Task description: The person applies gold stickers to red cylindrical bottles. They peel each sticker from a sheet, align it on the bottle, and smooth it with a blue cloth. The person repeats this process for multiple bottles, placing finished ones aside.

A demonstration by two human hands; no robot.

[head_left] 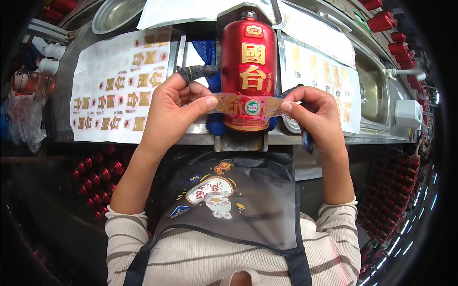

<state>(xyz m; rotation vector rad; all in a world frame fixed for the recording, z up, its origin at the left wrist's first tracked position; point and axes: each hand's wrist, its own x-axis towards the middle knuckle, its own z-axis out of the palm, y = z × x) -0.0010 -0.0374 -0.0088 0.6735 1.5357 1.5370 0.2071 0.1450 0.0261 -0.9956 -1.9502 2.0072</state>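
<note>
Here, left grip [175,106], right grip [316,113], both pinched on opposite ends of translucent strip [253,106], red bottle [238,62] behind.

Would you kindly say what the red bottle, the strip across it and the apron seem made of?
Red bottle: glossy, seemingly metallic coating with highlights; glass or ceramic beneath, unclear. Strip: probably thin plastic film, its ends looking translucent. Apron: likely smooth plastic sheet, judging by shiny creases.

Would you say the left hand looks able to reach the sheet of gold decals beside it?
Probably yes: the left hand is close to the decal sheet with nothing visibly between, though it pinches one end of the patterned strip and might need to let go.
</note>
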